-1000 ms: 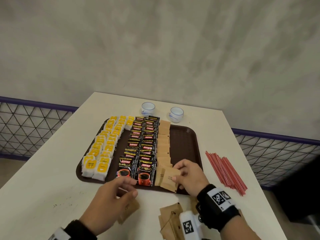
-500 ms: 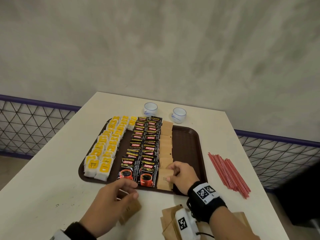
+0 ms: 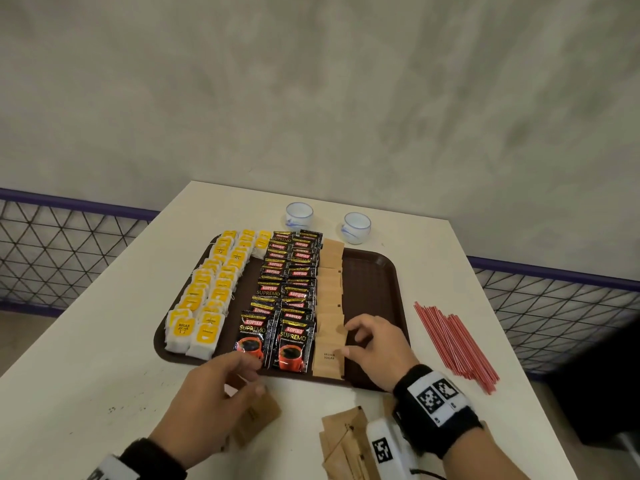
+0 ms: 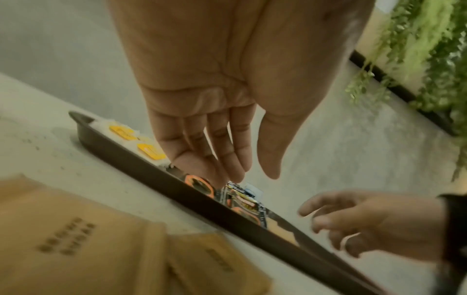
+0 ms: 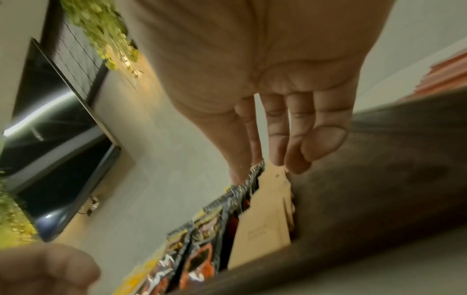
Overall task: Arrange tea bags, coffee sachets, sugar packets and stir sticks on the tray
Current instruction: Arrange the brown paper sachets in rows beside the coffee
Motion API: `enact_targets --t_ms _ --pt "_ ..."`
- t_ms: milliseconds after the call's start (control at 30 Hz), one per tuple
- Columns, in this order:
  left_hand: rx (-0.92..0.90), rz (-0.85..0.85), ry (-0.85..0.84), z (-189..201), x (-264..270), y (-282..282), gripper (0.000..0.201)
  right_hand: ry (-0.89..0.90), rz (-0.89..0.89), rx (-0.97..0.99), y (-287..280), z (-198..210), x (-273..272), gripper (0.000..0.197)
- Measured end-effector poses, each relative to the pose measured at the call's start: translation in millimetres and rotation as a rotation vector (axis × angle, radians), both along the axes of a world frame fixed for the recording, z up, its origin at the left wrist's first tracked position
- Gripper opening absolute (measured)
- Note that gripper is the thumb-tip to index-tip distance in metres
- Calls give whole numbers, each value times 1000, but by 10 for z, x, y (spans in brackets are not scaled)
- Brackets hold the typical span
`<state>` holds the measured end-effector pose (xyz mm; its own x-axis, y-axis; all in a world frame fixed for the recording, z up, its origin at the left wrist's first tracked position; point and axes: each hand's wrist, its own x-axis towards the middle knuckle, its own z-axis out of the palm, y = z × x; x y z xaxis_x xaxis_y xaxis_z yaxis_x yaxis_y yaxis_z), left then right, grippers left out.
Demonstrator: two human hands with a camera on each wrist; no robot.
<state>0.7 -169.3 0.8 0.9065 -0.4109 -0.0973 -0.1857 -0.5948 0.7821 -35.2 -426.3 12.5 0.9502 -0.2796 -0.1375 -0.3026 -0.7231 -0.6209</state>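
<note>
My right hand has released the brown paper sugar packet onto the dark brown plastic tray, extending that row; my left hand hovers relaxed, empty.

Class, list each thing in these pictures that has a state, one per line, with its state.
Brown plastic tray: partly filled.
Red stir sticks: off tray, on table.
Two white cups: upright.
Loose brown sugar packets: on table.
Left hand: open.
Right hand: open, touching sugar row.
</note>
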Motion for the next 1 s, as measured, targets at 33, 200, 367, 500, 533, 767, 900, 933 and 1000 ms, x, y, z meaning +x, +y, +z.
enact_targets --t_ms 33,200,367,500,533,767,900,933,1000 --pt "57 0 -31 -13 4 27 27 -3 10 -3 -1 85 -80 25" --pt "408 -149 -49 -126 17 51 60 218 219 -102 55 424 -606 40" --pt "536 -134 -138 -161 -40 -86 59 452 419 -286 205 279 -819 62" --pt "558 -151 -94 -169 -97 -174 45 476 436 -353 260 3 -867 67" --pt "554 -158 -68 -179 -108 -176 45 463 406 -319 268 -16 -877 64" --pt "539 -179 156 -158 -147 -165 48 306 193 17 165 -90 -967 31" --pt "502 -185 122 -173 -176 -148 33 256 73 246 59 32 -960 25" --pt "504 -205 120 -170 -191 -151 32 246 78 268 14 66 -940 22" --pt "498 -250 111 -134 -210 -193 33 180 88 304 -87 124 -896 16"
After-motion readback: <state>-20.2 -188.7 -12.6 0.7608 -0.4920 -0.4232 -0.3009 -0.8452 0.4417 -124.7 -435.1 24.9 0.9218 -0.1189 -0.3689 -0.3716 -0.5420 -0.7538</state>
